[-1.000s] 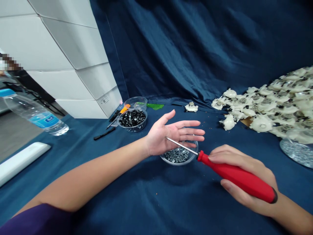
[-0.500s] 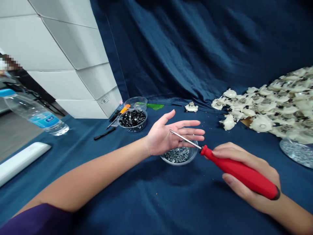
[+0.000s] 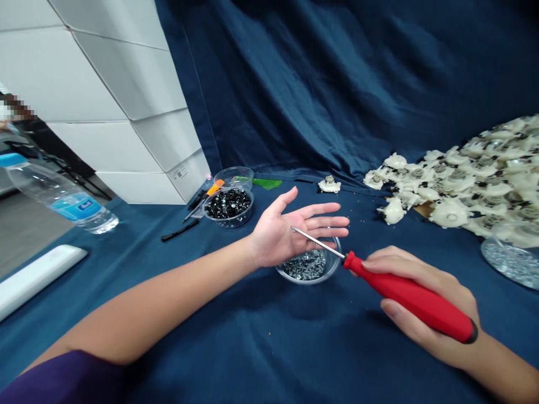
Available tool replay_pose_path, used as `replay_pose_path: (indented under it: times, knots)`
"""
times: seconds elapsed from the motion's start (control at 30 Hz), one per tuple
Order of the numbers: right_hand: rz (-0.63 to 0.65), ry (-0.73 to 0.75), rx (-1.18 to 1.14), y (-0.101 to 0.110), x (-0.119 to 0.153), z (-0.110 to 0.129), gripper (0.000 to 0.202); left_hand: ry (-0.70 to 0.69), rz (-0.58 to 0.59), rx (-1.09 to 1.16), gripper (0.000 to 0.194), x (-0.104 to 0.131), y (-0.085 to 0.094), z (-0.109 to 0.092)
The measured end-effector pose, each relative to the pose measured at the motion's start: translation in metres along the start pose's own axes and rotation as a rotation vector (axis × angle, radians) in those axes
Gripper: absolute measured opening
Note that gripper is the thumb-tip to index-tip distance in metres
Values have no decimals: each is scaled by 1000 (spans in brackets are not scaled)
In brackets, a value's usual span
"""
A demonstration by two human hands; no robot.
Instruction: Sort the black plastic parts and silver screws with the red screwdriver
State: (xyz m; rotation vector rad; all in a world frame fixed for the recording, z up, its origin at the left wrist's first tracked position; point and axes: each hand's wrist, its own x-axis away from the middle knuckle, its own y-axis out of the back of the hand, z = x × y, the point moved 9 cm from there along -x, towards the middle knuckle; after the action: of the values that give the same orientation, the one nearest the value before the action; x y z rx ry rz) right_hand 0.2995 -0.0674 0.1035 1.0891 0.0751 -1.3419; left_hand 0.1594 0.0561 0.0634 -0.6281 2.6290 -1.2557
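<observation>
Palm up, with fingers spread, my left hand point(image 3: 280, 233) is over the rear part of a clear tub of small silvery screws point(image 3: 306, 266). My right hand point(image 3: 438, 297) grips a red-handled screwdriver point(image 3: 416, 294) along its handle. The thin metal shaft points left, and its tip appears at my left palm; whether it touches the skin I cannot tell. No separate item can be made out on the palm. Behind my left wrist stands a clear tub of black screws point(image 3: 229, 206).
White boxes point(image 3: 138, 129) are stacked at the back left, near a water bottle point(image 3: 71, 196) and a white bar-shaped object point(image 3: 40, 278). Many cream plastic parts point(image 3: 452, 210) are heaped at right, beside a clear container point(image 3: 511, 255). One part point(image 3: 329, 184) lies alone; a black strip point(image 3: 179, 230) lies left.
The screwdriver and my right hand have shifted very slightly left. My left hand has moved a touch left, still palm up with fingers spread.
</observation>
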Motion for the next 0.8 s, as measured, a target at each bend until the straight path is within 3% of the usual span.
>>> replay_pose_path:
  times: [0.8]
  knots:
    - [98, 47, -137, -5, 0, 6, 49, -16, -32, 10, 78, 0, 4, -2]
